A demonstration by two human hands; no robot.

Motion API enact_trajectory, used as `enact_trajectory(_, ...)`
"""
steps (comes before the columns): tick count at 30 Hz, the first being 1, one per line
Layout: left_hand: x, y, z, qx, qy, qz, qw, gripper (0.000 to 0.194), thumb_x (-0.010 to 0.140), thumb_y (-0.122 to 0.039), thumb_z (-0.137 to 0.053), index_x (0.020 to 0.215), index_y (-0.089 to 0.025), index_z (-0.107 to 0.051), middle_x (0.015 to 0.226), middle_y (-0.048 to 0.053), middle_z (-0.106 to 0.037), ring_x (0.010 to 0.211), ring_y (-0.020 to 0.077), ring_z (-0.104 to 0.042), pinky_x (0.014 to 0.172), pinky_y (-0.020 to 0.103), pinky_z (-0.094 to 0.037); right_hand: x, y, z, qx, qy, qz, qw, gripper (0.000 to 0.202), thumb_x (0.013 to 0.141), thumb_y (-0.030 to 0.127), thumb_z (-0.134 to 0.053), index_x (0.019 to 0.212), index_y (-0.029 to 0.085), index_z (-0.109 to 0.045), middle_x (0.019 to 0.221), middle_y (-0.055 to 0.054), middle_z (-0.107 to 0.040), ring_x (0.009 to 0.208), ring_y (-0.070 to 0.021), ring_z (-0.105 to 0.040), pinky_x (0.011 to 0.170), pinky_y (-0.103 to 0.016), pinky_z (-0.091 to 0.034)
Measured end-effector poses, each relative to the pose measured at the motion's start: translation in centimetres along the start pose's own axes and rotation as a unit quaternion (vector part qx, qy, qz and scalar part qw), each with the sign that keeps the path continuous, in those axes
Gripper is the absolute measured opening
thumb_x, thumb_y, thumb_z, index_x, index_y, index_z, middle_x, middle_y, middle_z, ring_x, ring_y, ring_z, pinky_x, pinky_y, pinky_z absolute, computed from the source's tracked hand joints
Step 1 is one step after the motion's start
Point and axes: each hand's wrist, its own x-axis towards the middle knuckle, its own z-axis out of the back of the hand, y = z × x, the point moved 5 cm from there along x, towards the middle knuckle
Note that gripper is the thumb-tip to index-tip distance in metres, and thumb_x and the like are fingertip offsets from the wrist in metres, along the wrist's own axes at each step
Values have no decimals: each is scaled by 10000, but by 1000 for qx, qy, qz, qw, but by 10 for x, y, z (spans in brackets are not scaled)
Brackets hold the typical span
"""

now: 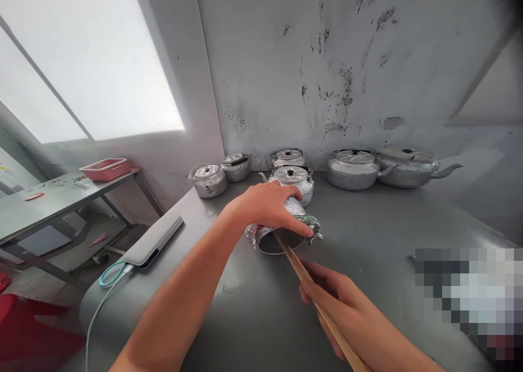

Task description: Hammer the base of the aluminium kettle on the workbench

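Note:
My left hand is wrapped over a metal vessel that lies tipped on the grey table, its round mouth facing me. Patterned cloth or cord, green and red, shows around the rim under my fingers. In my right hand is a long wooden stick, its far end at the vessel's mouth. Just behind my left hand stands a silver kettle with a black-knobbed lid.
More silver kettles stand along the wall. At the left lies a power bank with a cable. A side table holds a pink basket. Something blurred by pixelation is at the right edge.

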Motion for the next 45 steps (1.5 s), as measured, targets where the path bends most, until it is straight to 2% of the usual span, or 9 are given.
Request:
enact_trajectory(4,1,2,-1,4,6,-2,1000,853,618,-858,-621,1345,-420,-543,1254,27,-591,1071,310,-604,845,374,-507,-1,-4,1,2,-15,-22,1000,379,937,551,-506,1110,224,-586,748,55,-444,490,-88,-454,431,-215,-479)
enact_trajectory(7,2,1,-1,7,6,-5,1000,855,633,-860,-606,1365,-423,-541,1268,26,-582,1094,307,-592,876,381,-501,-2,-4,0,-22,-1,-32,999,371,942,563,-480,992,212,-590,725,65,-411,452,-69,-390,407,-209,-438)
enact_trajectory(11,3,-1,-1,10,-5,-15,1000,849,648,-858,-598,1375,-424,-544,1276,26,-580,1119,301,-580,914,387,-485,-5,4,0,-24,1,-27,999,422,930,615,-469,1074,231,-565,709,70,-412,477,-84,-379,435,-217,-433)
enact_trajectory(14,4,-1,-2,11,-5,-16,1000,853,655,-867,-583,1378,-417,-547,1266,28,-589,1140,309,-568,913,385,-484,-7,5,-1,-40,8,-44,998,402,930,605,-456,965,221,-569,667,75,-368,475,-89,-364,423,-216,-414)
enact_trajectory(18,4,-2,-2,14,-11,-17,1000,848,662,-868,-573,1376,-410,-553,1266,26,-592,1130,309,-573,935,392,-474,-6,1,-1,-20,-5,-40,999,417,919,630,-454,1055,247,-547,681,72,-375,506,-105,-383,427,-214,-412)
enact_trajectory(26,4,-3,-2,22,-14,-18,1000,840,673,-865,-567,1376,-407,-554,1256,33,-598,1117,304,-582,926,392,-478,-8,5,-2,-23,6,-50,998,427,877,659,-472,916,241,-555,691,52,-422,487,-100,-382,416,-220,-398)
enact_trajectory(33,4,-3,-2,20,-5,-12,1000,854,674,-880,-550,1391,-416,-533,1284,28,-587,1144,305,-569,916,379,-476,-6,-5,-3,32,-9,-95,995,345,902,577,-489,955,241,-545,701,58,-430,476,-91,-415,411,-207,-396)
enact_trajectory(38,4,-2,-2,25,-2,-9,1000,857,677,-875,-553,1397,-412,-530,1299,27,-586,1174,309,-558,942,380,-468,-7,-1,-4,29,-3,-92,995,318,900,548,-499,857,234,-528,723,49,-434,485,-88,-417,413,-209,-396)
enact_trajectory(45,5,-1,-3,18,-12,-15,1000,858,665,-877,-559,1383,-406,-549,1287,36,-594,1143,315,-572,932,391,-472,-9,2,-2,13,-5,-107,994,293,897,526,-492,896,236,-531,721,49,-436,481,-90,-421,409,-210,-387)
